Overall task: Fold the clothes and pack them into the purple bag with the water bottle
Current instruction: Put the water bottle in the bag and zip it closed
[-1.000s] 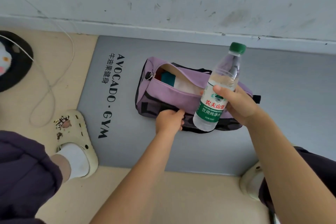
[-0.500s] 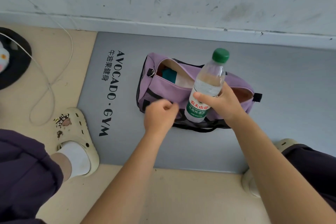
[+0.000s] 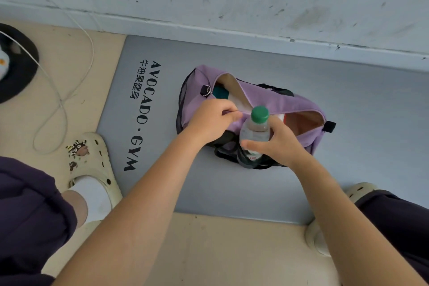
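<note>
The purple bag (image 3: 281,102) lies unzipped on the grey gym mat (image 3: 371,123), with folded teal and pale clothes (image 3: 221,94) showing in its opening. My left hand (image 3: 211,118) pinches the near edge of the bag's opening. My right hand (image 3: 276,144) grips the clear water bottle (image 3: 255,127) with the green cap. The bottle stands upright against the bag's near side, its lower end down among the black mesh and straps. I cannot tell whether its base sits inside a side pocket.
A white wall and skirting run behind the mat. A white cable (image 3: 58,90) loops on the beige floor at left beside a black round object (image 3: 16,65). My feet in cream clogs (image 3: 92,160) stand at the mat's near corners.
My right hand lowered the bottle from above the bag down to its near side. My left hand rose from the bag's lower front to pinch the edge of the opening.
</note>
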Motion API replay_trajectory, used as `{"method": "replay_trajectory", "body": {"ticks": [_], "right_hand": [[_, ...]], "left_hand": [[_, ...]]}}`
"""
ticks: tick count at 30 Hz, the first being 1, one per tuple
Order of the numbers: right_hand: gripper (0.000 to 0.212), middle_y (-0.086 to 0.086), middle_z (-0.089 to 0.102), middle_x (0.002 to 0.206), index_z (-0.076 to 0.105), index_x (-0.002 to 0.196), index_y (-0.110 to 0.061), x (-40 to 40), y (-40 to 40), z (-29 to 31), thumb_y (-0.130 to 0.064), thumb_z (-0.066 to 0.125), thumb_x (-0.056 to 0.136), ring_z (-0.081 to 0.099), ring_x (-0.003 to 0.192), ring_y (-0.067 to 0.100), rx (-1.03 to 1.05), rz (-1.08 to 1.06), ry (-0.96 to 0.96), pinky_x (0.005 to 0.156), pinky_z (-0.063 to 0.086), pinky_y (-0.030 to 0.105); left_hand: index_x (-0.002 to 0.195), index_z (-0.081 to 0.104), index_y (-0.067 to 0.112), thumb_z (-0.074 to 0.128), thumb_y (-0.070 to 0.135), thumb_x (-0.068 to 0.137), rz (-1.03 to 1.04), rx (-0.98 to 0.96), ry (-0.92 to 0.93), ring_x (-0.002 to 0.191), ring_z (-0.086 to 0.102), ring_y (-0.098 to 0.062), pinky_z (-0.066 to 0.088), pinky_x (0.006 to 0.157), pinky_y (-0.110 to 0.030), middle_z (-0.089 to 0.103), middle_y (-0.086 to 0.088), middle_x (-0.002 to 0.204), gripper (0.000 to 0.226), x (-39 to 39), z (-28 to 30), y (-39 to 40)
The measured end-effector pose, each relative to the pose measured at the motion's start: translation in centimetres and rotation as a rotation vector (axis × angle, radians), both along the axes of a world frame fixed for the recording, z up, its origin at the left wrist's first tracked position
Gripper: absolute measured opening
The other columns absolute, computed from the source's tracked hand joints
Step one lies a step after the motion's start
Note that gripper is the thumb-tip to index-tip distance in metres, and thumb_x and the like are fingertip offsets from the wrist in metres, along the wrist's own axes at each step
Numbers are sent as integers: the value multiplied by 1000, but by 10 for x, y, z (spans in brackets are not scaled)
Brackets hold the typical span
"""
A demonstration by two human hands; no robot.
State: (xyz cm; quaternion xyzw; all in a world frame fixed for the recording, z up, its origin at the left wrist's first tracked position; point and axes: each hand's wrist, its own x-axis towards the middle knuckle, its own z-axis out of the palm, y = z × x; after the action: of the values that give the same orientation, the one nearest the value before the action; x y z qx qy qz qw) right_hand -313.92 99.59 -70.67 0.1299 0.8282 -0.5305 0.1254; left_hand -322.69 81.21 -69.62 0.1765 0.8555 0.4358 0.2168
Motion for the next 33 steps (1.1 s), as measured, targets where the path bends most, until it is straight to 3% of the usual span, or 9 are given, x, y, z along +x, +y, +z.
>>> {"method": "replay_trajectory", "body": {"ticks": [9, 12, 14, 16, 19, 23, 25, 29, 33], "right_hand": [[35, -9, 57, 85, 63, 89, -28, -1, 12, 10, -53, 77, 70, 50, 74, 7, 503, 144, 27, 59, 34, 18], [35, -6, 56, 86, 62, 87, -23, -3, 14, 19, -52, 74, 71, 50, 73, 12, 583, 228, -28, 60, 40, 23], [36, -4, 56, 90, 60, 89, -21, -5, 9, 23, -50, 73, 73, 53, 77, 15, 614, 269, -69, 68, 48, 31], [35, -4, 57, 93, 58, 94, -21, -8, 3, 26, -46, 73, 74, 55, 80, 16, 608, 291, -83, 72, 51, 34], [36, -7, 57, 93, 54, 96, -21, -6, -2, 28, -43, 74, 76, 54, 80, 15, 603, 294, -66, 70, 50, 29], [42, -9, 54, 98, 52, 97, -25, -9, -11, 35, -47, 77, 72, 53, 86, 12, 585, 291, -91, 72, 45, 23], [42, -11, 54, 99, 54, 98, -26, -21, -21, 40, -51, 76, 72, 52, 89, 7, 534, 253, -15, 75, 43, 19], [24, -16, 63, 97, 62, 101, -31, -61, -60, 38, -41, 70, 81, 57, 91, -2, 383, 136, 82, 74, 40, 9], [30, -7, 67, 104, 64, 121, -26, -97, -87, 15, -29, 62, 91, 61, 89, 8, 400, 196, -66, 79, 47, 20]], "left_hand": [[84, 70, 13, 68, 21, 90, 102, 44, -70, 53, 52, 6, 40, 59, -16, 58, 15, 62, 10, 9, -8, -9], [83, 73, 18, 72, 25, 85, 133, 28, -54, 51, 59, 0, 47, 60, -19, 68, 12, 71, 6, 0, -5, -19], [87, 72, 23, 72, 31, 83, 343, 32, 66, 63, 61, -3, 48, 65, -23, 69, 13, 83, 9, -14, -7, -30], [104, 66, 27, 72, 41, 82, 480, -59, 135, 85, 55, -6, 42, 72, -26, 60, 12, 101, 27, -31, -12, -40], [125, 57, 24, 75, 50, 77, 353, -152, -102, 97, 52, -13, 42, 80, -29, 53, 6, 109, 57, -48, -24, -43], [84, 67, 28, 72, 32, 84, 411, -117, -94, 89, 65, -14, 46, 69, -23, 62, 16, 80, 7, -51, -43, -42], [75, 64, 30, 69, 26, 86, 435, -66, -84, 85, 65, -12, 40, 63, -16, 61, 20, 74, 14, -51, -47, -43], [83, 65, 24, 70, 22, 87, 425, 43, -135, 81, 60, -9, 44, 74, -22, 64, 13, 81, 7, -52, -51, -49], [114, 65, 25, 74, 18, 85, 323, 162, -187, 79, 55, -4, 41, 71, -11, 60, 11, 85, 32, -50, -51, -53]]}}
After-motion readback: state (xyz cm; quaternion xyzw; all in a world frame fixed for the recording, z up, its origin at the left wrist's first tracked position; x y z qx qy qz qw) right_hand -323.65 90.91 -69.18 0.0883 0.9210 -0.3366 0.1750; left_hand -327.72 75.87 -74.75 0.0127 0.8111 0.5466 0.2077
